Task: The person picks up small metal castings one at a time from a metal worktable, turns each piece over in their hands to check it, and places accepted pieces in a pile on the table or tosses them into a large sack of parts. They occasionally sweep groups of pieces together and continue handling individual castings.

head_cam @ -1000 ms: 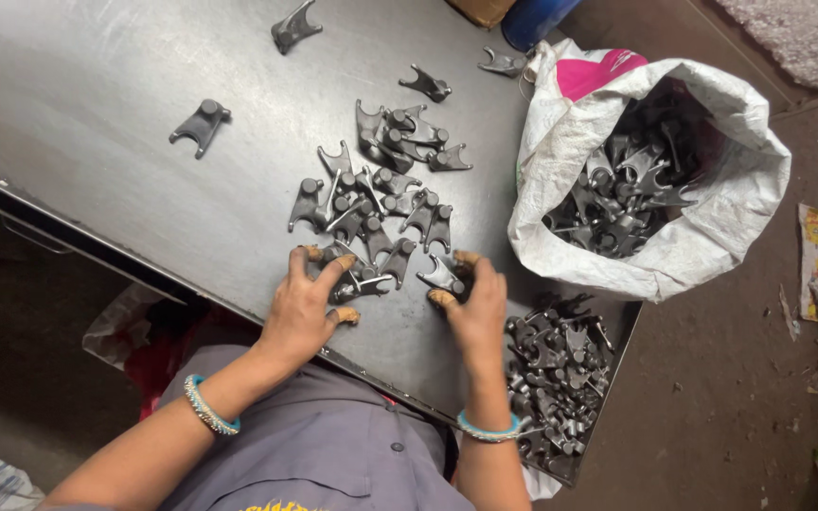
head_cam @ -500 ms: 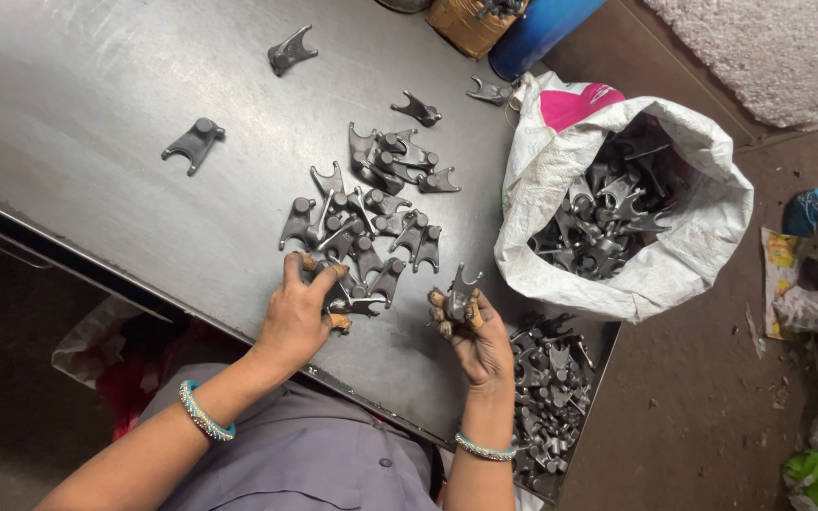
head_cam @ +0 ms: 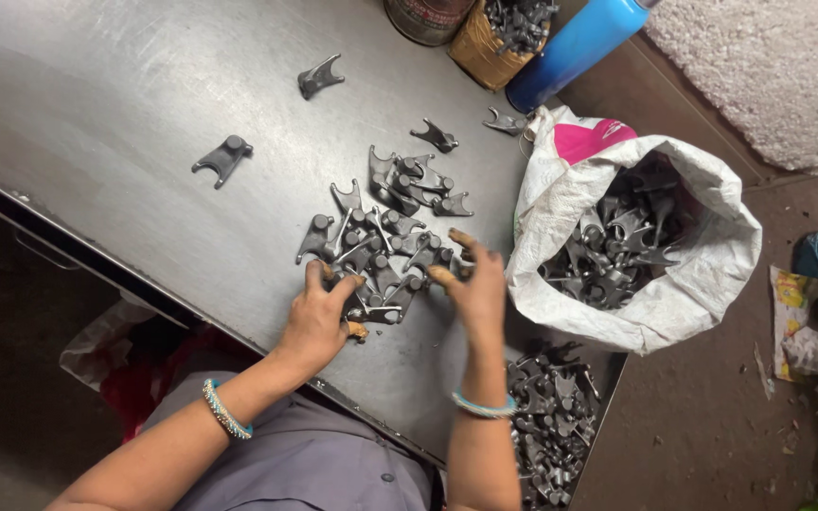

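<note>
Nearest the camera, a grey garment and two forearms, each with a blue beaded bangle at the wrist. Below the table edge on the right sat a lower heap of dark forked metal castings (head_cam: 549,426).

Left hand (head_cam: 319,317) lay palm down on the near edge of the loose pile of dark grey forked metal castings (head_cam: 381,251) on the grey steel table (head_cam: 97,104), fingers curled over one or two pieces, pressing rather than lifting. Right hand (head_cam: 473,289) hovered at the pile's right edge, fingers loosely spread and blurred; whether it pinched a piece could not be told. Half a second before, that hand had been lower, holding a casting near the table edge; it had since come up to the pile, and the casting no longer showed in it.

Beyond: a white woven sack (head_cam: 702,284), mouth rolled open, full of the same castings. Two stray castings lay well apart on the left. Farthest, a woven basket of parts (head_cam: 499,43) and a blue cylinder (head_cam: 575,47).
</note>
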Available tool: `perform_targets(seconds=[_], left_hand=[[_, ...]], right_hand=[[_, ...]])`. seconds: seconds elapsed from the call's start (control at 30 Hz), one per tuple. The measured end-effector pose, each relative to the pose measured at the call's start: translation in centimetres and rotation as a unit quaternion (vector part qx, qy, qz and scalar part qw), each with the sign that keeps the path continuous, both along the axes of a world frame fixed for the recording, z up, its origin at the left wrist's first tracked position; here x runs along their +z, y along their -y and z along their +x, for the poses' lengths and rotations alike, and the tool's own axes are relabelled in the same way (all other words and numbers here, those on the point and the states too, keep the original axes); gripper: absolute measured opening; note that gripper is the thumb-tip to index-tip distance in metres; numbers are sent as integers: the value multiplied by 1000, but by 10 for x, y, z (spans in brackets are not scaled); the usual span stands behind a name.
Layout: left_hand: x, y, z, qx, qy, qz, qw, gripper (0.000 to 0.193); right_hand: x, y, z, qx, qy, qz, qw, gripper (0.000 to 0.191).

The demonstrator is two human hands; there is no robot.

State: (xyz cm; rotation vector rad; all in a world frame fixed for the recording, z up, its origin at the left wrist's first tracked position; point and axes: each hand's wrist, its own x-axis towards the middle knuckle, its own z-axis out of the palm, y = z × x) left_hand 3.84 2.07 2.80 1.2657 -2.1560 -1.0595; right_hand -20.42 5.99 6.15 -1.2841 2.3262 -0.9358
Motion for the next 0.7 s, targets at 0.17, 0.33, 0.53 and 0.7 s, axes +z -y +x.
perform_targets(seconds=[0.17, 0.33, 0.53, 0.7], left_hand=[[-1, 3, -4, 0, -6, -1, 1000, 65], [19, 5, -2, -19, 26, -3, 999, 67], [45, 4, 0, -53, 24, 19, 998, 71], [38, 1, -26, -55, -213, 127, 967, 55]], right_hand=[[-15, 9, 24, -23, -174, -4, 984, 52], [-28, -14, 8, -88, 53, 16, 995, 46], [-52, -62, -13, -4, 383, -257, 887, 53], [-64, -76, -24, -10, 631, -303, 714, 50]])
